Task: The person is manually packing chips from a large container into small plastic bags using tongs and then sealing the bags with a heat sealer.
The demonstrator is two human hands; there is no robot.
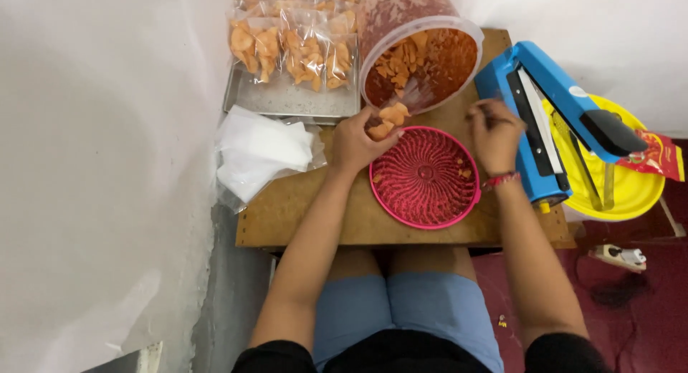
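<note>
Head view: left hand (pixel 356 138) has its grip pinching orange crackers (pixel 387 119) at the tilted tub's (pixel 423 61) mouth, above the pink sieve (pixel 424 177); right hand (pixel 494 131) pinches something thin, hard to identify. Keep handfuls small, over the sieve.

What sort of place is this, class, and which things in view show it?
Probably a small home snack-packing spot: a tub of orange chips, sealed chip bags on a metal tray, and a blue heat sealer on a low wooden table.
</note>
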